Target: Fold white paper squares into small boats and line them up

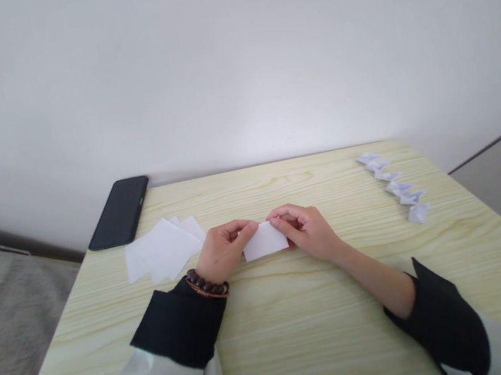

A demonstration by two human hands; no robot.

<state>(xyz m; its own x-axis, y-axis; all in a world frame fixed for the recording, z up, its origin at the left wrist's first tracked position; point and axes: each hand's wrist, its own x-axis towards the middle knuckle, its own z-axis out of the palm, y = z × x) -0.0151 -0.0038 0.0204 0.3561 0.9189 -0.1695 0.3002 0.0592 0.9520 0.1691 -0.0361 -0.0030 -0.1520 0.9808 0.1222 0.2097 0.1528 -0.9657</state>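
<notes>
A small white folded paper (265,240) is held between both hands over the middle of the light wooden table (303,332). My left hand (222,250), with a dark bead bracelet at the wrist, pinches the paper's left edge between thumb and fingers. My right hand (303,230) pinches its upper right edge, fingers curled. The paper's lower edge is near or on the tabletop.
A loose stack of white paper sheets (163,252) lies left of my hands. A black phone (120,212) rests at the table's back left corner. A row of several small folded paper pieces (397,187) lies at the back right. A white wall stands behind the table.
</notes>
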